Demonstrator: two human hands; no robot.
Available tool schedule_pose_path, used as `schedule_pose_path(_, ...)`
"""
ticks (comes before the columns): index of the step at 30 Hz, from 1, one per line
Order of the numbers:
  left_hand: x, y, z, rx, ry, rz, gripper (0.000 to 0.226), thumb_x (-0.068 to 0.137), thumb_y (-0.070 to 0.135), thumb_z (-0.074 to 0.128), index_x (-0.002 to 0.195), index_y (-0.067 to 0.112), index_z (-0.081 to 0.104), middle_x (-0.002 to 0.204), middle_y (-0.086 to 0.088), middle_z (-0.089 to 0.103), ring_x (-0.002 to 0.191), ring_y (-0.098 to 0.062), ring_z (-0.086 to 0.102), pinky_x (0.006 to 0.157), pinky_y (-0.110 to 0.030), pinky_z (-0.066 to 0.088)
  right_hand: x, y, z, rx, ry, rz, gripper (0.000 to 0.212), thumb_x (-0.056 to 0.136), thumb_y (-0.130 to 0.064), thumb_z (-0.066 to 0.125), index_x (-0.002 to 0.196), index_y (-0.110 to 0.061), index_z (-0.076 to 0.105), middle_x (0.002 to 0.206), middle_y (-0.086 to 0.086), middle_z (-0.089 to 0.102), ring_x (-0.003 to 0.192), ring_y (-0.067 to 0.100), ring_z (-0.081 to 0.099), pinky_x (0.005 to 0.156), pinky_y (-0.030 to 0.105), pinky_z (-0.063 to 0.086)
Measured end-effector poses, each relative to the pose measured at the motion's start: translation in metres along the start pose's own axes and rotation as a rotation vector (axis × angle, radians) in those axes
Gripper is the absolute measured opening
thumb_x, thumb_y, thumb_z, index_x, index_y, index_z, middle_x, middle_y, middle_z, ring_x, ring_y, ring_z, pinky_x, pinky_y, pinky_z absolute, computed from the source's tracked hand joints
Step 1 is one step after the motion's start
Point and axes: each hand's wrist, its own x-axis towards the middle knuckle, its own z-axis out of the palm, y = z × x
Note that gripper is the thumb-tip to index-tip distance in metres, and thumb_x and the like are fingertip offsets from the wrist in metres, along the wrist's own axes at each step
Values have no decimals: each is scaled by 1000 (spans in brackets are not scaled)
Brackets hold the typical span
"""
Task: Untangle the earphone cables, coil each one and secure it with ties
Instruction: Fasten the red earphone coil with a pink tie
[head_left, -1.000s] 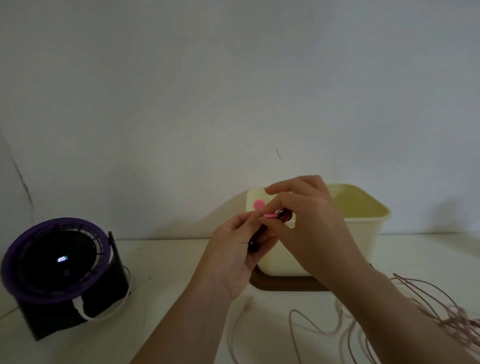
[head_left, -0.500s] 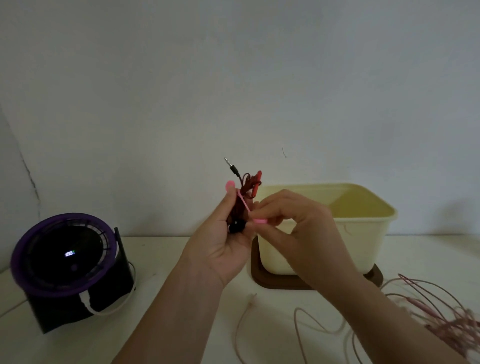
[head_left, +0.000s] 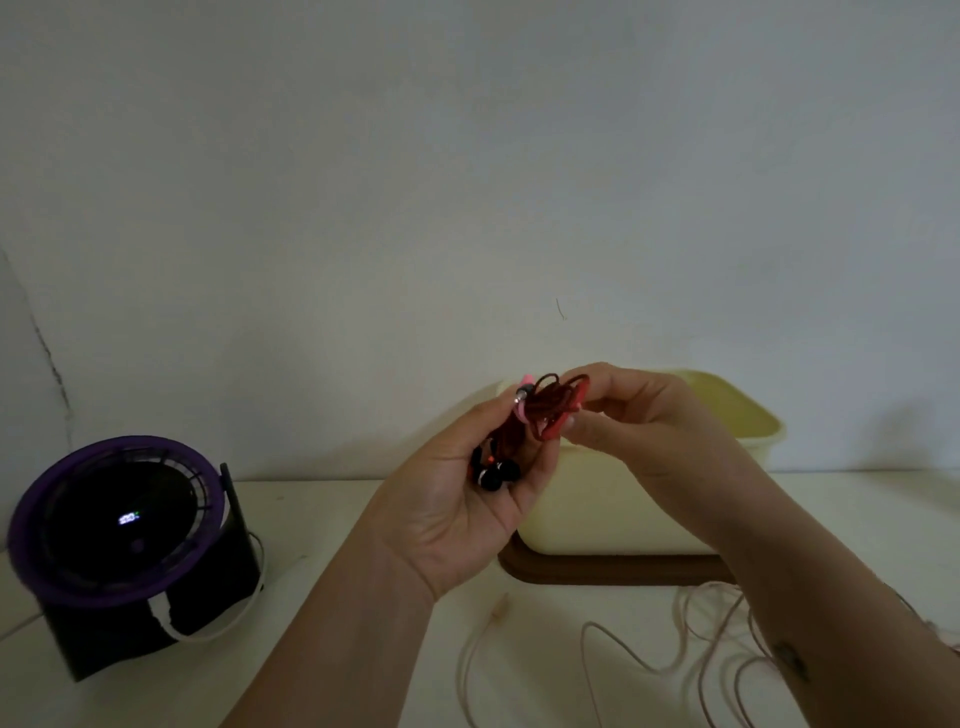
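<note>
Earphone cables: two visible. One pink cable (head_left: 691, 649), loose and still uncoiled, sprawled on the tabletop (head_left: 332, 525) below and right of the fingers. One red cable (head_left: 550, 402), already coiled into a small bundle, held up between both hands in front of the cream bin (head_left: 727, 415). One bin only, on one brown tray (head_left: 597, 571), just behind the fingers; one purple-rimmed fan (head_left: 111, 525) well off to the left.

Left hand (head_left: 462, 499): fingers curled around the bundle's lower part, two black earbuds (head_left: 493, 473) resting in the palm. Right hand (head_left: 639, 421): fingers (head_left: 587, 376) pinched narrow on the bundle's upper loops. One pink tie (head_left: 522, 402) wrapped around the coil, beside the metal plug (head_left: 519, 396).

Step in hand, judging by this: securing the red coil. Next move likely calls for closing the tie snugly without letting loops slip, then setting the bundle down and starting on the pink cable.
</note>
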Motion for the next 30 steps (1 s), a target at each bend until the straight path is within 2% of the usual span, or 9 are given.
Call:
schedule_pose_path(3, 2, -1, -2, 10, 16, -16, 18, 61, 5, 68, 75, -6, 73, 89, -20, 70, 65, -21, 70, 55, -26, 58, 0, -4, -3, 9, -18, 3, 23, 70, -24, 75, 86, -7, 73, 107, 0, 71, 103, 19, 64, 86, 31, 51)
schedule_pose_path(6, 4, -2, -6, 10, 15, -40, 28, 62, 4, 70, 86, -9, 71, 92, -21, 68, 66, -19, 68, 53, -25, 57, -1, -6, -1, 15, -47, 11, 24, 68, -17, 72, 87, -3, 72, 110, -3, 71, 108, 9, 64, 88, 22, 50)
schedule_pose_path(8, 6, -1, -8, 4, 21, -47, 31, 59, 4, 71, 87, -9, 70, 89, -20, 68, 67, -17, 65, 50, -23, 55, -1, -6, 3, 40, -40, 8, 20, 68, -13, 71, 84, 0, 71, 108, 0, 72, 106, 12, 65, 88, 22, 51)
schedule_pose_path(12, 8, -3, -11, 43, 19, -69, 22, 54, 7, 70, 71, -6, 72, 71, -15, 67, 49, -10, 58, 49, -18, 53, -1, -5, 6, 23, -31, 49, 23, 70, -10, 71, 86, 7, 70, 101, 6, 73, 97, 21, 69, 87, 27, 53)
schedule_pose_path(18, 13, -8, -14, 269, 66, 13, 21, 65, 18, 68, 78, 2, 73, 66, -6, 60, 45, -7, 53, 45, -20, 50, -2, -8, 6, -1, 12, 82, 15, 63, -22, 74, 74, -12, 75, 84, 6, 75, 86, 17, 71, 84, 24, 54)
schedule_pose_path(21, 14, -10, -14, 533, 143, 229, 14, 83, 17, 63, 76, 11, 73, 67, -5, 62, 54, -10, 57, 56, -24, 52, -2, -9, 5, 17, 28, 119, 15, 63, -23, 74, 73, -13, 76, 83, 7, 75, 86, 17, 71, 82, 23, 53)
schedule_pose_path(23, 15, -9, -17, 714, 130, 330, 24, 88, 17, 60, 69, 21, 74, 72, -3, 68, 70, -14, 62, 72, -33, 51, -2, -10, 4, -17, 82, 119, 14, 64, -27, 74, 73, -16, 76, 82, 7, 75, 86, 18, 71, 85, 29, 53)
schedule_pose_path(26, 14, -8, -18, 812, 11, 301, 20, 86, 12, 61, 82, 26, 75, 85, 1, 71, 89, -15, 65, 87, -36, 51, -2, -11, 0, -86, 196, 141, 10, 64, -31, 74, 68, -22, 76, 78, 3, 75, 83, 16, 69, 88, 36, 50)
schedule_pose_path(30, 14, -14, -20, 851, -7, 312, 17, 77, 36, 69, 93, 31, 71, 94, 5, 71, 93, -13, 67, 90, -39, 50, -3, -12, 4, -174, 163, 177, 2, 78, -16, 73, 76, -15, 75, 74, 0, 75, 77, 12, 71, 78, 24, 54)
